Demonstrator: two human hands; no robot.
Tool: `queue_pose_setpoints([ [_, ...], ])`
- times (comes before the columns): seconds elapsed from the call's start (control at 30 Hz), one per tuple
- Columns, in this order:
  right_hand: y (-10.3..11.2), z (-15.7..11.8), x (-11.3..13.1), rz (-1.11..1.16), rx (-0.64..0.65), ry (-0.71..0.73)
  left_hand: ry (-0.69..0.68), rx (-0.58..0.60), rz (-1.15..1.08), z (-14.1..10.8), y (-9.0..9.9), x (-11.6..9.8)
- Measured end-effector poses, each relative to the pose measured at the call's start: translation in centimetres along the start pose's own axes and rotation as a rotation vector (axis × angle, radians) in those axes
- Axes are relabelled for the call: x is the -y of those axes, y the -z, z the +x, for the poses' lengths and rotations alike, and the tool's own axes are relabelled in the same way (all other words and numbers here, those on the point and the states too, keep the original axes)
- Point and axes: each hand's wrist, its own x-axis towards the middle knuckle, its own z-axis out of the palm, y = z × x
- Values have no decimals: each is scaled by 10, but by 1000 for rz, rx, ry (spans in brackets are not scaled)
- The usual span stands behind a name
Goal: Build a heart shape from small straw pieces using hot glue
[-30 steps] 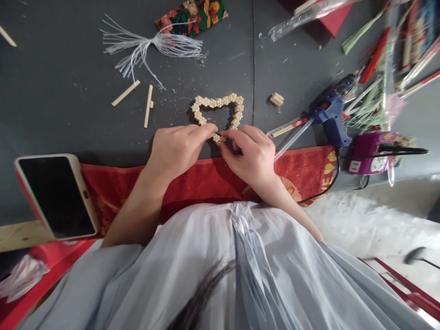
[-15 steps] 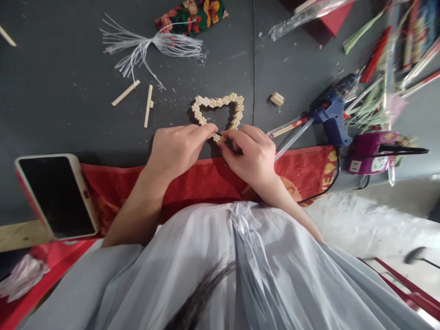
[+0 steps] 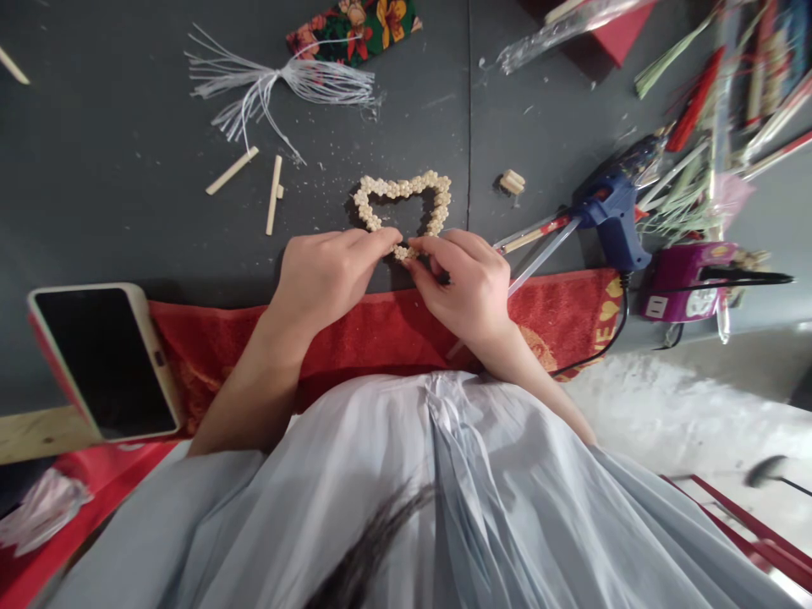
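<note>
A heart-shaped ring of small cream-coloured pieces (image 3: 406,188) lies on the dark grey table, its pointed end toward my body. My left hand (image 3: 326,272) pinches the lower left side of the ring between thumb and forefinger. On the lower right side, near the point, my right hand (image 3: 466,279) has its thumb and forefinger closed on the ring. A short stretch of it shows between the two sets of fingertips. Beneath my wrists runs a red towel (image 3: 374,326) along the table edge.
To the right are a blue glue gun (image 3: 612,216), a purple power socket (image 3: 688,283) and a bundle of loose sticks and straw. A phone (image 3: 105,359) lies at the left. White strings (image 3: 272,80), short sticks (image 3: 274,196) and a floral cloth (image 3: 359,32) are farther back.
My right hand has shifted very slightly at the ring's point. My left hand and the ring look the same as before.
</note>
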Motion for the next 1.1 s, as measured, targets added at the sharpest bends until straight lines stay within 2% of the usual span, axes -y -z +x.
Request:
queue_pose_setpoints([
  [0.23, 0, 0, 0, -1, 40, -34, 21, 24, -22, 0, 0, 0],
  [0.4, 0, 0, 0, -8, 11, -12, 10, 10, -19, 0, -1, 1],
  [0.63, 1, 0, 0, -3, 53, -37, -3, -36, -25, -1, -2, 1],
  [0.87, 0, 0, -1, -61, 7, 18, -4, -20, -17, -1, -1, 1],
  [1.1, 0, 0, -2, 37, -47, 39, -12, -21, -18, -1, -1, 1],
])
